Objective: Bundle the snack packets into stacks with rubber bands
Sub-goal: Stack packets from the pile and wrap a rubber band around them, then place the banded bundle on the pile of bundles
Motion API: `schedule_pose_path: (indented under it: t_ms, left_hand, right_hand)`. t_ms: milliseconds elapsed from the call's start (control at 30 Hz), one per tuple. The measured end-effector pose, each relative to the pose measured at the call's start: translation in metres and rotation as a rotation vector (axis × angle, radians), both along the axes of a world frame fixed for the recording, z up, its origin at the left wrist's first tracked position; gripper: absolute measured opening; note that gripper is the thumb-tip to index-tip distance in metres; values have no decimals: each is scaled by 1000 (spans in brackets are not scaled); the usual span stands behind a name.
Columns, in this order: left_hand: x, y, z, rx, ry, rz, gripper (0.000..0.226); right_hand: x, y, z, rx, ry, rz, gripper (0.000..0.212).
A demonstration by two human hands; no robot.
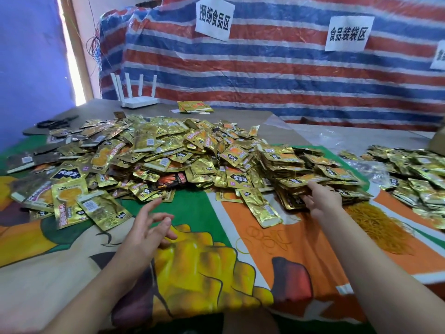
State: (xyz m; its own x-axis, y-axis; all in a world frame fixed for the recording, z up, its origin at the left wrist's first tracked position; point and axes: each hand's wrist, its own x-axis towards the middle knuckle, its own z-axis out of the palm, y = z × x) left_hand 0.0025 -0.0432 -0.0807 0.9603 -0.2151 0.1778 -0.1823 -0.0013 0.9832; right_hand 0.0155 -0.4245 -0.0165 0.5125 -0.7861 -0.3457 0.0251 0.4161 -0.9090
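Head view. I take the big loose heap of gold foil snack packets as my landmark; it covers the far middle of the tabletop, which carries a printed green, orange and yellow cloth.

Right hand reaches forward to the layered mound of flat-lying gold packets just right of the heap. Its fingers lie fairly straight against the mound's near left edge, thumb on top; I cannot tell whether they pinch a packet or only touch.

Left hand hovers over bare cloth on the near side of the heap, fingers spread and loosely bent, holding nothing.

Key relation: the mound lies directly ahead of the right fingertips, packets stacked flat, edges facing the hand. The right hand is clearly nearer; the left is well apart.

The tangled pile of yellow rubber bands sits near right of the mound, beside the right forearm; a few loose bands lie between the arms.

Judgement: lifting a stack comes first, banding not yet begun.
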Motion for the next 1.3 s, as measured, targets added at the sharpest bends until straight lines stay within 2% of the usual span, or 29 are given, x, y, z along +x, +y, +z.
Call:
schedule_pose_path:
  t_ms: [167, 300, 533, 633, 767, 867, 967, 1033, 1167, 1233, 1300]
  left_hand:
    - [-1, 0, 1, 14, -3, -6, 47]
    - [-3, 0, 1, 28, 13, -9, 50]
    - [-4, 1, 2, 33, 42, -33, 40]
    - [-4, 1, 3, 30, 48, -31, 39]
    - [-4, 1, 4, 29, 57, -30, 40]
    - [-6, 0, 6, 20, 62, -16, 40]
    - [-8, -1, 10, 41, 47, 23, 29]
    - [-9, -2, 13, 89, 3, 73, 16]
    - [-7, 0, 22, 261, -85, 97, 17]
    - [4, 9, 29, 443, -136, 66, 19]
    - [25, 30, 37, 807, -238, 15, 23]
  right_hand:
    - [-7, -5, -5, -198, 237, 41, 26]
    - [-9, -4, -2, -95, 126, 43, 14]
    - [-12, 0, -11, -55, 58, 19, 18]
    - [-14, 2, -16, -111, 56, 24, 21]
    - [-14, 10, -21, -250, 87, 30, 37]
    - [-16, 26, -19, -443, 128, 66, 26]
    - [-17, 53, -15, -665, 99, 198, 6]
    - [-19, 75, -12, -824, 101, 334, 6]
    - [-19, 119, -5, -1143, 96, 781, 8]
    - [-15, 138, -4, -1352, 117, 1042, 5]
    - [-6, 153, -2, -1579, 134, 1254, 16]
